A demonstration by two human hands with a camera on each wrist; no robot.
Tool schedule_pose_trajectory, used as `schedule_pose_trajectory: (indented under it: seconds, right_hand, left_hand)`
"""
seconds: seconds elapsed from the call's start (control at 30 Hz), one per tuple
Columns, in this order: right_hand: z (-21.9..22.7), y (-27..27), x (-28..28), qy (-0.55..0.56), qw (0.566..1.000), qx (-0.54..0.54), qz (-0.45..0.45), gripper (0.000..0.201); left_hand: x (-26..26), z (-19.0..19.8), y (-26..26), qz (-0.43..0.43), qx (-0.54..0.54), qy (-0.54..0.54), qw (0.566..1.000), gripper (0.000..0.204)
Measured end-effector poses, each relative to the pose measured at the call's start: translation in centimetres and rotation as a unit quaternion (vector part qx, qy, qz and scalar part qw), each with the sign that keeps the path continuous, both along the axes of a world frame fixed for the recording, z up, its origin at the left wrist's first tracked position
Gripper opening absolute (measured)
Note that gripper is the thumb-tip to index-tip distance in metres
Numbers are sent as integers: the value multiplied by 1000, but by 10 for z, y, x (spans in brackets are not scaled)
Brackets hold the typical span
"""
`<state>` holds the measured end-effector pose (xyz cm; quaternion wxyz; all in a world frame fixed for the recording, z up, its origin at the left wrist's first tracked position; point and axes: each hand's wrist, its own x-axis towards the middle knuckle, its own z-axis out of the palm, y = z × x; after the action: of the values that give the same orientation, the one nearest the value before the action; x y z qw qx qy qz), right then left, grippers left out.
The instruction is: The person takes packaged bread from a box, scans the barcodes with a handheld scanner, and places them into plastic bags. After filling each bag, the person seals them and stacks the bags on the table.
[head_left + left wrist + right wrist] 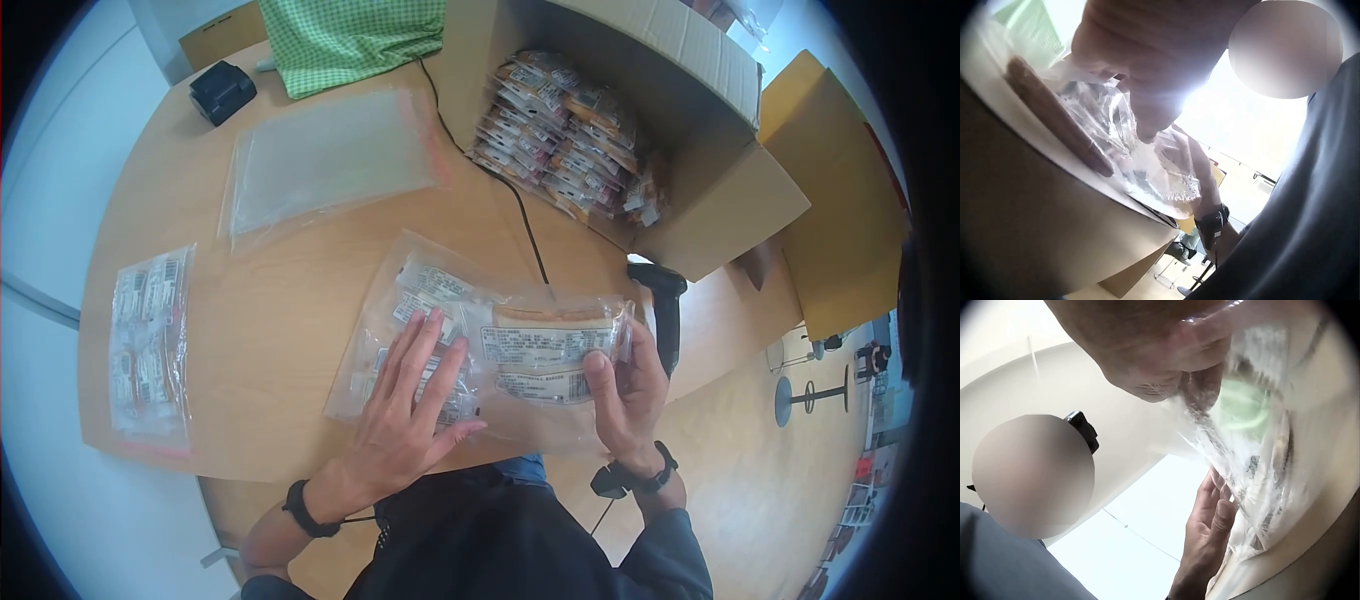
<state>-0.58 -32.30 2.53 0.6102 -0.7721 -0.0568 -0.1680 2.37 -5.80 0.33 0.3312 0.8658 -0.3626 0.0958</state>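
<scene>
A large clear plastic bag (pixel 362 345) lies on the table near its front edge, with several labelled packets (pixel 432 288) inside its left part. My left hand (pixel 412 405) rests on that part, fingers spread and fairly straight. On the right, my right hand (pixel 632 390) pinches the edge of a clear packet of sliced bread (pixel 545 348), thumb on top and fingers beneath. This packet has a printed label and overlaps the large bag's right part. In the right wrist view, crinkled clear film (pixel 1210 440) runs from the right fingers toward the left hand (pixel 1205 534).
A filled bag (pixel 150 345) lies at the left. Flat clear bags (pixel 325 155) are stacked behind, near a green checked cloth (pixel 350 40) and a black device (pixel 222 92). An open carton (pixel 700 200) holds many packets (pixel 560 130). A black scanner (pixel 660 300) and its cable (pixel 520 205) lie nearby.
</scene>
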Motion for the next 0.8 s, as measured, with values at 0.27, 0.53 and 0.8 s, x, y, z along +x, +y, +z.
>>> schedule_pose_trajectory:
  seconds: [0.27, 0.53, 0.8]
  right_hand:
    - [0, -1, 0, -22, 998, -52, -9, 44]
    - [-1, -12, 5, -30, 996, 8, -81, 41]
    - [-6, -6, 2, -26, 991, 76, -109, 41]
  left_hand:
    - [9, 4, 1, 8, 30, 19, 999, 86]
    - [7, 1, 2, 32, 24, 12, 999, 79]
    - [8, 1, 4, 25, 18, 13, 999, 79]
